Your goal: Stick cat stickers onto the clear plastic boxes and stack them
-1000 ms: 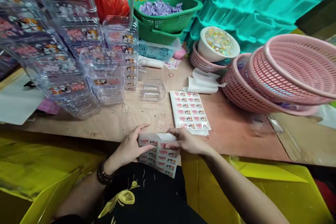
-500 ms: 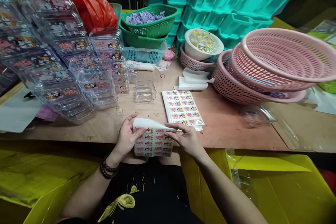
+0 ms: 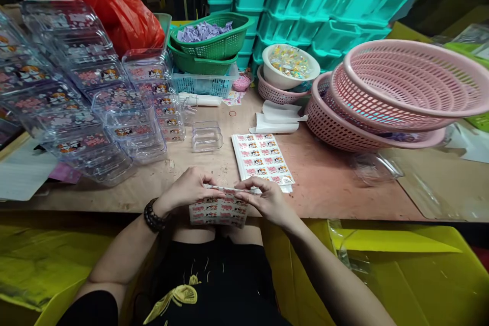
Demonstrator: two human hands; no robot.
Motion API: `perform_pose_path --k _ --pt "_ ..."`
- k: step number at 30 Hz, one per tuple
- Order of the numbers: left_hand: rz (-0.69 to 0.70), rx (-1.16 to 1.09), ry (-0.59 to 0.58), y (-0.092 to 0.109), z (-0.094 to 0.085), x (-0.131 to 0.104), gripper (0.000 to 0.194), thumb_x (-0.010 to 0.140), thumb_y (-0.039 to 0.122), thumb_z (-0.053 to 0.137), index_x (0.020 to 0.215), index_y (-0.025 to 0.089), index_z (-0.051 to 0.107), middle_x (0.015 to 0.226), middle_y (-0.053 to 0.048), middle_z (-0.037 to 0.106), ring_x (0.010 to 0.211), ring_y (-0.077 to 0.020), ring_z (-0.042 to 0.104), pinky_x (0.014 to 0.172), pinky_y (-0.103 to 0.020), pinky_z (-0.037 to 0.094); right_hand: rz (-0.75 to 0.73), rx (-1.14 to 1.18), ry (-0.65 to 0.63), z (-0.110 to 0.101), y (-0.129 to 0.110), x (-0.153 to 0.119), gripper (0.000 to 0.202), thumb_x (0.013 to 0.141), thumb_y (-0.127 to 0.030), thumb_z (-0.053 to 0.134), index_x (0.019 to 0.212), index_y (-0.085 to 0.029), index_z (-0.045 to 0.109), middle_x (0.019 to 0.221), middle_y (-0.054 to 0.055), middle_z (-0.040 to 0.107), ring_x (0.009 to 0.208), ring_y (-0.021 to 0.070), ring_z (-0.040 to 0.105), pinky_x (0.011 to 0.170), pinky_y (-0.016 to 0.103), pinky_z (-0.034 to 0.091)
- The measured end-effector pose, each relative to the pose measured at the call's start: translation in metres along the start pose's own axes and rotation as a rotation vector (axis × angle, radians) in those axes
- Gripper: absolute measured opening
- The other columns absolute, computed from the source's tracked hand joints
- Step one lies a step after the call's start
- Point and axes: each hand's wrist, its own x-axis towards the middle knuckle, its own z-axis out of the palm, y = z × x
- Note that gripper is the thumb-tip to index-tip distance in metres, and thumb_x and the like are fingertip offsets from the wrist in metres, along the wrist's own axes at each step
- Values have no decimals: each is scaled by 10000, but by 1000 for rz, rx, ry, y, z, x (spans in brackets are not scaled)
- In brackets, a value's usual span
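Observation:
Between my two hands hangs a sticker sheet point(image 3: 219, 210) printed with rows of cats and pink patterns, held in front of the table's front edge, above my lap. My left hand point(image 3: 193, 186) pinches its upper edge on the left, and my right hand point(image 3: 263, 197) pinches the same edge on the right. The upper edge looks folded over between the fingers. Just beyond my right hand, a stack of sticker sheets point(image 3: 263, 157) with the same print lies on the table. Past my left hand sits a small clear plastic box point(image 3: 207, 136).
Clear boxes with cat stickers point(image 3: 91, 79) stand stacked at left. Pink baskets point(image 3: 408, 79) are piled at right. Green baskets point(image 3: 214, 41), a white bowl point(image 3: 280, 80) and peeled white backing paper point(image 3: 277, 121) lie farther back, before stacked turquoise bins point(image 3: 324, 5).
My left hand has moved from the sheet's left side up to its top edge, nearer my right hand. The white flap at the top no longer shows. The view has shifted slightly.

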Motion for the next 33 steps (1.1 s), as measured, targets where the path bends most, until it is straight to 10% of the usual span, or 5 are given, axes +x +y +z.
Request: perform_pose_path --k 11,22,25,29,33 --pt "-233 -847 1 -27 -1 7 488 547 285 945 945 113 721 821 -72 770 669 -159 698 668 -276 563 126 170 125 0 12 15 350 658 -542 828 764 -216 753 720 38 742 679 217 693 663 375 580" --pt "-299 -1120 262 -45 16 6 440 658 407 897 874 88 684 722 -82 756 621 -195 716 635 -313 592 -399 -552 285 0 23 7 113 846 -379 712 837 -467 783 861 30 748 847 269 668 900 538 508" --pt "-233 -1115 317 -44 11 3 464 619 405 919 869 110 662 745 -64 761 633 -186 712 654 -316 592 -380 -325 519 -1 14 38 310 937 -363 573 1217 -409 698 1093 64 718 958 267 662 869 494 541" --pt "-227 -1092 261 -44 6 -4 429 616 330 914 909 116 686 777 -59 767 650 -174 706 658 -291 567 -414 -471 281 7 3 105 683 911 -279 594 1550 -308 355 1286 86 681 1084 263 639 973 471 497" --pt "-173 -1152 168 -52 2 -5 206 602 224 826 687 112 675 591 -6 672 510 -106 600 553 -215 487 -495 -840 175 22 6 149 613 940 -166 513 1539 -211 393 1172 101 737 1099 260 624 1045 462 417"
